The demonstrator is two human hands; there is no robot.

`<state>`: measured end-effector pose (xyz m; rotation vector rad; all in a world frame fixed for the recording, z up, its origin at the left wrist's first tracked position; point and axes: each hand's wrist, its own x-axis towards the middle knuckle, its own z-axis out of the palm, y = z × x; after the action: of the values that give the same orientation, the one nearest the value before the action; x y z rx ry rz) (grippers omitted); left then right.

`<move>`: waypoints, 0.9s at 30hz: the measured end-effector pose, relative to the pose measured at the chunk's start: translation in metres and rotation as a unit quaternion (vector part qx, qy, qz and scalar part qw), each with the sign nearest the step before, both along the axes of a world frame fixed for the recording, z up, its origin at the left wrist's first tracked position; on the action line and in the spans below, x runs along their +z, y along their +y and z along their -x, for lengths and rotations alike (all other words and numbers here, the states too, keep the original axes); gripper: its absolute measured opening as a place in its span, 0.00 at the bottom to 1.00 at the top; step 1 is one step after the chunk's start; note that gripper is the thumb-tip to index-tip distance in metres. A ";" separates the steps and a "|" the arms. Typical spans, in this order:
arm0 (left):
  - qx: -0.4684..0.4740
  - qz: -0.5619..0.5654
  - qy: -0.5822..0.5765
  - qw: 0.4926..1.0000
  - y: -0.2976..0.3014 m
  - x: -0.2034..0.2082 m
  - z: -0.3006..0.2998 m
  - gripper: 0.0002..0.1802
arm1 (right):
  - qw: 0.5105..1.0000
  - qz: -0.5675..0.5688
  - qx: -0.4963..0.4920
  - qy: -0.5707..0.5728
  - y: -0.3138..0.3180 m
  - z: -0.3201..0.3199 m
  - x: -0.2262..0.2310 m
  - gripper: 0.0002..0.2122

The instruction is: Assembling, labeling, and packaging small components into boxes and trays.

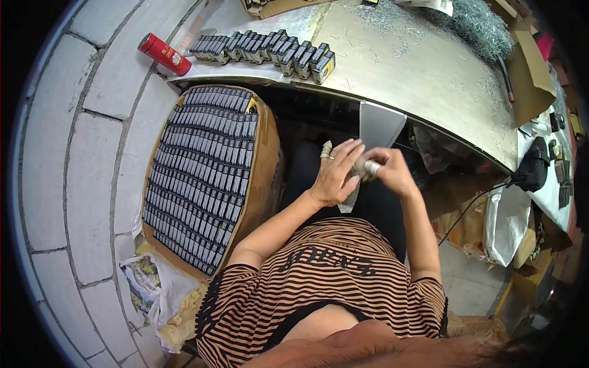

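Head view: small dark boxes [276, 49] bear print too fine to read from where I stand; dark lettering crosses the striped shirt [331, 267]. One row of boxes, overlapping too closely to count, lines the table [454, 110], with one red flask [164, 54] at its left end. One large carton [268, 147] holds many more in tight rows. One grey metal tray [380, 126] reaches from the table edge to the lap, both hands covering its middle. The left hand [336, 175] extends its fingers, thumb apart; the right hand [392, 175] curls inward, blurred; I cannot tell whether it pinches anything. Loose metal pieces [475, 30] heap at far right.
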<state>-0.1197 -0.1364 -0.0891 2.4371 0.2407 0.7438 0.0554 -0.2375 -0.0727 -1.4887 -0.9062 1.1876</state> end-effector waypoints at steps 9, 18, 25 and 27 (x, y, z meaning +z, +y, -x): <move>0.063 0.240 0.015 0.969 0.011 -0.015 0.006 0.26 | 0.953 -0.013 -0.081 -0.292 0.003 -0.017 0.009 0.10; -0.013 0.196 -0.129 0.972 -0.015 0.000 0.019 0.33 | 0.971 -0.145 -0.017 0.190 -0.011 0.032 0.019 0.27; 0.008 0.093 -0.091 0.991 -0.014 -0.002 0.030 0.25 | 0.961 -0.111 -0.068 0.242 -0.011 0.051 0.014 0.18; 0.008 0.211 -0.198 0.957 -0.015 -0.008 0.024 0.29 | 0.961 -0.096 -0.102 0.238 -0.012 0.055 0.017 0.10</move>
<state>-0.1433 -0.1512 -0.0970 1.8436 0.2337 1.0475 -0.0001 -0.2494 -0.0555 -1.0447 -0.5089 1.1955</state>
